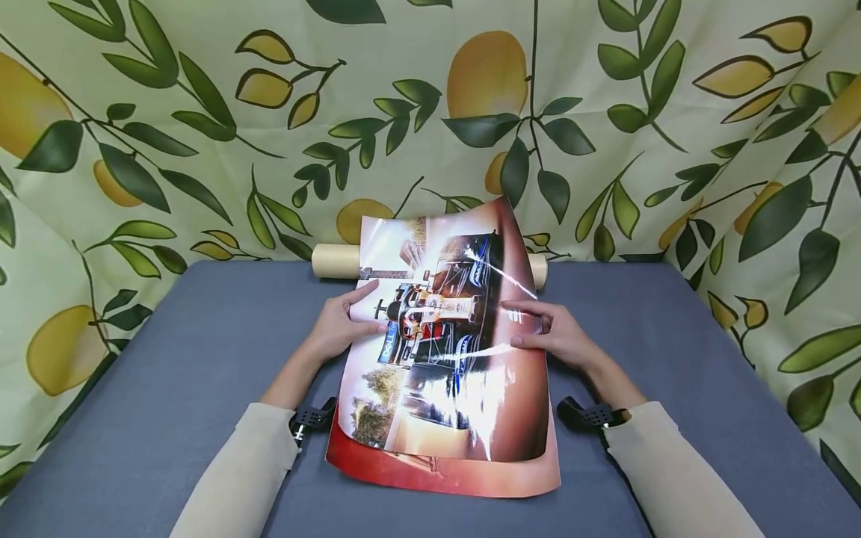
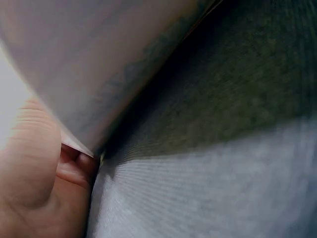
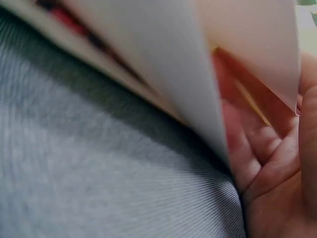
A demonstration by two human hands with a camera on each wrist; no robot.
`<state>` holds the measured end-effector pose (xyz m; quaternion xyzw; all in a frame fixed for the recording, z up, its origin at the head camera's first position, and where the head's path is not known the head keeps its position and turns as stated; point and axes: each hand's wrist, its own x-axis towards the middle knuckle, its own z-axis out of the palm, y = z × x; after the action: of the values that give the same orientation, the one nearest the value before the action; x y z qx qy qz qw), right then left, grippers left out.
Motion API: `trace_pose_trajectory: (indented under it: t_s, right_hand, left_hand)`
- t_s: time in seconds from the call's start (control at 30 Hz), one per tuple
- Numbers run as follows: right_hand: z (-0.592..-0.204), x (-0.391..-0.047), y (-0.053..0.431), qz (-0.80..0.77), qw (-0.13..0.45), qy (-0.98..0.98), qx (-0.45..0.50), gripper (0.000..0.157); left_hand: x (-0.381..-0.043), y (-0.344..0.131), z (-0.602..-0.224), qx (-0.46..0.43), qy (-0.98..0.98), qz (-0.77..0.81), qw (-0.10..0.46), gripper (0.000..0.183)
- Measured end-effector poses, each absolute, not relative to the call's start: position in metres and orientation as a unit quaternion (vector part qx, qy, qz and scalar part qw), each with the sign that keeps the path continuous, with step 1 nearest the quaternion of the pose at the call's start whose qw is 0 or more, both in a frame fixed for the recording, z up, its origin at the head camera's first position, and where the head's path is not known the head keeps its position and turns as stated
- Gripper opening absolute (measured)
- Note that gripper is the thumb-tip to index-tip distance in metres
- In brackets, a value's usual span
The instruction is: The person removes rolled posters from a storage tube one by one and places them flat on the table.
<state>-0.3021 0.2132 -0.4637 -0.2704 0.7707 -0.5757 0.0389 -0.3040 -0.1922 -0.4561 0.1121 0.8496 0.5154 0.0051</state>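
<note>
A glossy poster of a race car [image 1: 437, 314] is held by its two side edges, its far end curling upward. My left hand [image 1: 332, 325] grips the left edge, thumb over the printed face. On the opposite edge, my right hand [image 1: 558, 332] pinches the sheet. A second, red-toned poster [image 1: 377, 467] lies beneath, showing along the near end. In the right wrist view, two sheet edges stand apart by the right fingers [image 3: 240, 139]. The left wrist view has the paper's pale underside [image 2: 74, 59] beside the left palm [image 2: 64, 208].
A brown cardboard tube [image 1: 335, 261] lies crosswise at the back of the grey-blue table [image 1: 202, 373], partly hidden behind the poster. A cloth backdrop [image 1: 417, 45] with lemons and leaves hangs behind and along both sides. Black camera mounts sit on both wrists.
</note>
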Motion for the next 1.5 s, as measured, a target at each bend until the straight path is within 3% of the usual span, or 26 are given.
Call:
trace_pose_trajectory:
  t_s: [0.27,0.43,0.87,1.13,1.3,1.5]
  right_hand:
    - [-0.462,-0.308,0.211,-0.587,0.035,0.783,-0.203,0.052]
    - [-0.467,-0.304,0.214,-0.585,0.000,0.788,-0.191,0.047]
    - [-0.460,-0.293,0.220,-0.593,-0.041,0.785,-0.172,0.040]
    - [-0.466,-0.288,0.210,-0.609,-0.036,0.777,-0.153,0.029]
    - [-0.464,-0.285,0.210,-0.580,-0.033,0.795,-0.173,0.034]
    - [-0.462,-0.256,0.221,-0.526,-0.001,0.817,-0.234,0.050]
  left_hand:
    - [-0.302,-0.183,-0.456,0.120,0.835,0.536,-0.024,0.076]
    - [-0.296,-0.181,-0.458,0.176,0.833,0.524,0.006,0.068]
    - [-0.276,-0.193,-0.454,0.284,0.820,0.483,0.120,0.084]
    - [-0.277,-0.200,-0.454,0.253,0.842,0.465,0.098,0.088]
    - [-0.275,-0.200,-0.454,0.228,0.849,0.469,0.082,0.085]
    - [-0.273,-0.196,-0.454,0.201,0.844,0.489,0.095,0.084]
